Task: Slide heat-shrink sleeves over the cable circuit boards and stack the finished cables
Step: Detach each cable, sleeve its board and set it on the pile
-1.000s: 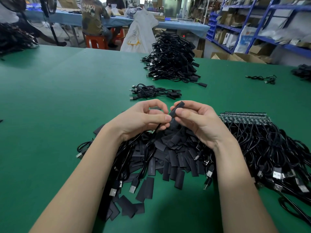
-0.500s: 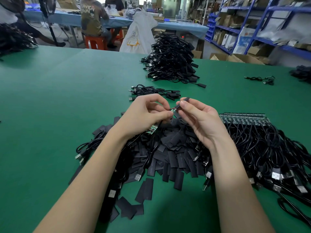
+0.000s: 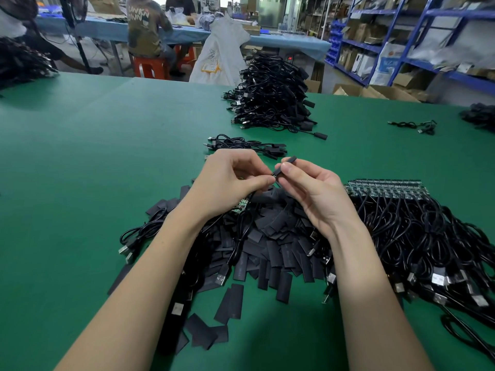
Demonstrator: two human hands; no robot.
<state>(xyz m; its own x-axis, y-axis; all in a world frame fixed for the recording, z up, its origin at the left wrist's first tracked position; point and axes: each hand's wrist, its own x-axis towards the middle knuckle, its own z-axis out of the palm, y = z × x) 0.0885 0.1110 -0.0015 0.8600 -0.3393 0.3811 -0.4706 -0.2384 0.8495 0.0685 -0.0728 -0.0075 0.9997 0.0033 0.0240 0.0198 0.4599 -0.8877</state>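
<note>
Your right hand [image 3: 313,188] pinches the floppy heat-shrink sleeve [image 3: 286,165], left hand [image 3: 227,180] pinches the cable end [image 3: 273,178], so probably squeeze the sleeve's edges.

My left hand [image 3: 230,180] and right hand [image 3: 313,188] meet above the heap of flat black heat-shrink sleeves [image 3: 270,245] on the green table [image 3: 80,162]. Right of the heap lies the bundle of black cables with bare circuit boards [image 3: 417,231]. Behind my hands lies a small stack of sleeved black cables [image 3: 246,145]; farther behind, a tall pile of black cables [image 3: 273,95].
</note>
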